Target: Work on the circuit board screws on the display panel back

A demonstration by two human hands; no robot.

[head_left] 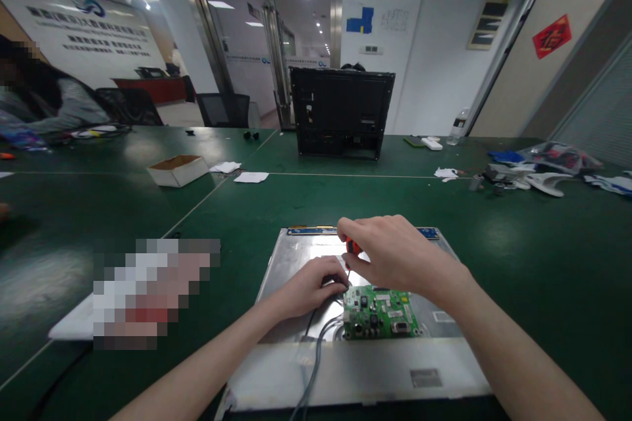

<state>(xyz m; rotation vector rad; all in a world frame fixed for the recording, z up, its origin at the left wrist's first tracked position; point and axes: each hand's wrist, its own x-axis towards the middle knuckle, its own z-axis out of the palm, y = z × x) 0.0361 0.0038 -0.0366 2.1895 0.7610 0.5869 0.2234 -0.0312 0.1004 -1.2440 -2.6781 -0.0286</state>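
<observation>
**Two hands at a circuit board on a monitor's metal back**

The person is leaning over a flat metal panel [296,256] lying on the green table [518,263]. The right hand [395,256] is gripping a screwdriver with an orange and black handle [352,247], fingers curled over its top, the shaft pointing down toward the upper left corner of a green circuit board [380,314]. The board is sitting on the panel, near its middle, just beside both hands. The left hand [311,286] is resting on the panel with its fingers bent and pressing near that same corner; whether it is pinching anything, I cannot tell. Grey cables [316,348] are running from the board toward the panel's near edge. Farther back, a black monitor housing [340,112] is standing upright, and a small cardboard box [178,170] is lying off to the left.
</observation>
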